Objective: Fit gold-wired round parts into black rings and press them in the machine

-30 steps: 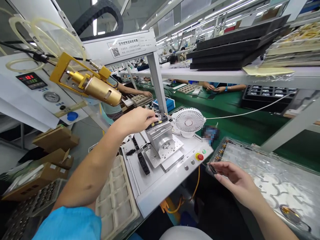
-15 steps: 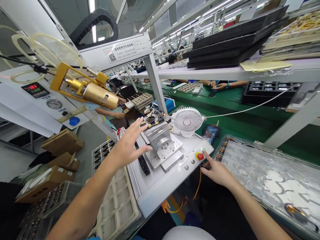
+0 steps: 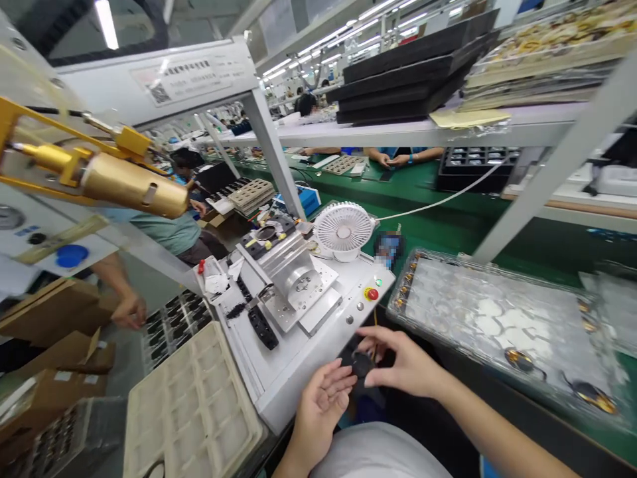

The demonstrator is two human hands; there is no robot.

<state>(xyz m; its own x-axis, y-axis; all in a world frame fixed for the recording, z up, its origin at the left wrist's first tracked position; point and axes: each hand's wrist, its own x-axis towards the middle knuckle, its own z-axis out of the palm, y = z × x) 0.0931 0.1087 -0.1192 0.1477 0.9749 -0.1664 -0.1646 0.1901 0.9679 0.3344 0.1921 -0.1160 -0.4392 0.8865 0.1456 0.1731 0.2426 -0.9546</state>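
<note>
My right hand (image 3: 398,362) holds a dark round part (image 3: 363,363) between thumb and fingers, in front of the machine's white base (image 3: 293,385). Just left of that part, my left hand (image 3: 326,398) is palm up with its fingers spread and nothing in it. Beyond both hands a silver metal fixture (image 3: 298,282) stands on the base, with a black strip-shaped part (image 3: 262,326) at its left. The red button (image 3: 372,293) and a lit green button (image 3: 379,283) are on the base's right side.
A gold cylinder (image 3: 134,186) hangs at upper left. A white fan (image 3: 344,229) stands behind the base. Trays flank it: a beige one (image 3: 192,405) left, a plastic-covered one (image 3: 478,312) right. Another person's hand (image 3: 130,310) is at far left.
My left hand has come down from beside the fixture to near my lap. My right hand has left the green button and moved toward it. The view has shifted; another person's hand shows at left.
</note>
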